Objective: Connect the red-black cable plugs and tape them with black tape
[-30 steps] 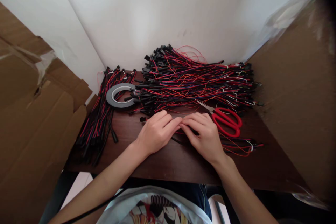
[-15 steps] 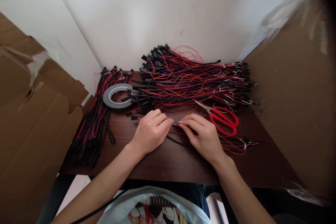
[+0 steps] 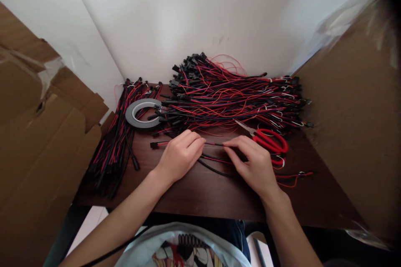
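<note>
A dark wooden desk [image 3: 194, 192] sits in a white corner, cardboard on both sides. My left hand [image 3: 180, 156] and right hand [image 3: 255, 162] each pinch one red-and-black wire lead [image 3: 214, 144], stretched flat between them at the desk's middle. Behind lies a large loose wire heap [image 3: 232, 96], seemingly unprocessed; a straighter bundle [image 3: 115, 142] lies left, beside a tape roll [image 3: 142, 113]. Red scissors [image 3: 269, 142] rest by my right hand. No readable writing.

Soft daylight falls on the white wall [image 3: 188, 16], a bit overexposed. The dark table [image 3: 203, 194] stays dim. Edges bend strongly, and the top right corner is black.
</note>
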`<state>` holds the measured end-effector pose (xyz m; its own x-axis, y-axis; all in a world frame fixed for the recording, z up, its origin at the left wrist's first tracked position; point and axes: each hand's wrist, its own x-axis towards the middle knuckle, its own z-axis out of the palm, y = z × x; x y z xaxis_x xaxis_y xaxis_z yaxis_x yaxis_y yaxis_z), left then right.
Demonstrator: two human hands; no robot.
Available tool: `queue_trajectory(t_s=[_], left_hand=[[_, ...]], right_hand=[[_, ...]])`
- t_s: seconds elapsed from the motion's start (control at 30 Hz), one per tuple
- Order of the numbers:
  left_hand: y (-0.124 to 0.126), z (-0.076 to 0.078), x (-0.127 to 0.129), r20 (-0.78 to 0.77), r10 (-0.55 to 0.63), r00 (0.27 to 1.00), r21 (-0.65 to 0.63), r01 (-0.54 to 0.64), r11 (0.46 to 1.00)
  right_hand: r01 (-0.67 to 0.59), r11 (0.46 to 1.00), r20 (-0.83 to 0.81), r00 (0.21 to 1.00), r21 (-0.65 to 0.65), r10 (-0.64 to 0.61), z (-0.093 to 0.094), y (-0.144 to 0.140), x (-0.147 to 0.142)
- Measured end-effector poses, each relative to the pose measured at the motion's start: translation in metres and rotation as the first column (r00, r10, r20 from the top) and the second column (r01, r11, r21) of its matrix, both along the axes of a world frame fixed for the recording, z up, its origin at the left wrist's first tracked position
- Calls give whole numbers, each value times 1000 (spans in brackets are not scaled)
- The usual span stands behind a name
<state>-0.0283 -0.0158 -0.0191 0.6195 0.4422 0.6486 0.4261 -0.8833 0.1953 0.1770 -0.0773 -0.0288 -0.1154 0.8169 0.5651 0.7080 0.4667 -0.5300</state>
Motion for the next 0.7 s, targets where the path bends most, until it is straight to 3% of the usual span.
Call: queue_trajectory(t_s=[0.23,0.43,0.7], left_hand=[[-1,-1,5,-34,-55,998,-23,54,998],[1,-2,3,42,-51,998,-21,52,998],[0,-1,2,26,-48,998,-17,49,999]], right_hand=[[-25,1000,-23,999,18,25,1,1,-4],[68,996,-2,998,51,-68,2,1,3],[104,994,8,994,31,-105,1,1,6]])
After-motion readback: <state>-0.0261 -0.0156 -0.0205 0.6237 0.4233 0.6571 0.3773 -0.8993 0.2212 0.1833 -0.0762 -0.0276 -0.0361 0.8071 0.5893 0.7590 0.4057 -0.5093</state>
